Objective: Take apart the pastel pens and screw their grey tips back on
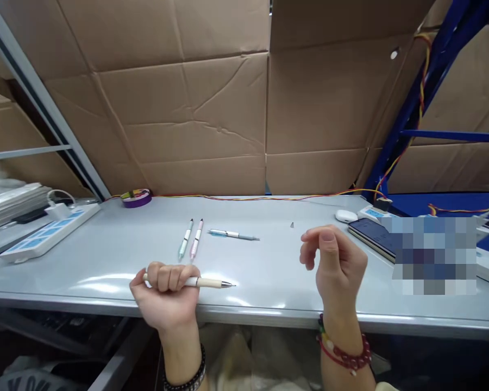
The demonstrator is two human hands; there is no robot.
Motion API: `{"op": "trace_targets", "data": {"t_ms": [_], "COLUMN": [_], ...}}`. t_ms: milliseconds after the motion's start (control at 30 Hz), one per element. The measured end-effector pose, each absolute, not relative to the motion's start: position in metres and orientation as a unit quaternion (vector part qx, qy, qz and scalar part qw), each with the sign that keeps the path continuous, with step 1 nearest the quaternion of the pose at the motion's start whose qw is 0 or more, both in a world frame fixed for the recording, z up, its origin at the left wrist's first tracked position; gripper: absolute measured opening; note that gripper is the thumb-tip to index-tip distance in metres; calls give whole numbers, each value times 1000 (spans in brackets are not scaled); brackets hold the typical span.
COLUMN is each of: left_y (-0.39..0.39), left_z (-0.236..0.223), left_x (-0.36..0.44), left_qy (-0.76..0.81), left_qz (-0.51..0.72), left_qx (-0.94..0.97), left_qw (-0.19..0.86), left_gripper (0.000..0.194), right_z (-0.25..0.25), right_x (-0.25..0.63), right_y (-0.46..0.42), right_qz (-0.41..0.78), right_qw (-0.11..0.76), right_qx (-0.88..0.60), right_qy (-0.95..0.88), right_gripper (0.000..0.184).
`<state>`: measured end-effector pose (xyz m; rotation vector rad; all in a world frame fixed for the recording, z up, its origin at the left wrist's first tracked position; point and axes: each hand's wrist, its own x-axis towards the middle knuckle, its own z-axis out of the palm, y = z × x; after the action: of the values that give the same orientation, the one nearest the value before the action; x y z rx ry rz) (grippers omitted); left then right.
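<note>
My left hand (167,293), near the front edge of the table, is wrapped round a cream mechanical pencil (212,283). The pencil lies level, its metal tip pointing right. Part of its barrel is hidden under my fingers. Over the right side of the table, my right hand (340,263) is loosely curled, with a gap between thumb and fingertips and nothing visible in it. A small grey cone-shaped piece (292,225) lies on the table beyond it. Farther left lie a green-and-white pen (186,239), a pink-and-white pen (196,239) and a blue-and-white pen (233,234).
A purple tape roll (137,199) sits at the back left. A white power strip (49,232) lies on the left. On the right are a white case (346,216), a dark phone (372,236) and a blurred patch. Cardboard (212,108) stands behind the table.
</note>
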<state>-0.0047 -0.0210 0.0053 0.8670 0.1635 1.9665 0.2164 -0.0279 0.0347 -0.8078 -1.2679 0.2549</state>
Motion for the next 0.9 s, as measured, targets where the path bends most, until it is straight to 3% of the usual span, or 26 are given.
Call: {"op": "trace_targets", "data": {"t_ms": [133,333,600,767,900], "left_y": [-14,-17,-26,-25,-19], "left_z": [-2,-2,20,20,27], "left_x": [-7,-6,-4,-17,-27], "left_qy": [42,117,184,185,159], "left_qz": [815,832,818,835,827], "left_qx": [306,333,343,368,344], "left_qw": [490,429,424,365,415], "left_gripper": [43,39,38,36,38], "right_z": [35,34,36,35,38], "right_x": [217,216,219,218,222], "right_y": [-28,-28,-29,-27,-28], "right_qz": [115,120,132,129,110], "right_qw": [717,717,703,706,698], "right_qx": [-370,-360,-364,-365,-371], "right_qy": [-579,-585,-596,-594,-603], "right_gripper": [33,32,32,33,33]}}
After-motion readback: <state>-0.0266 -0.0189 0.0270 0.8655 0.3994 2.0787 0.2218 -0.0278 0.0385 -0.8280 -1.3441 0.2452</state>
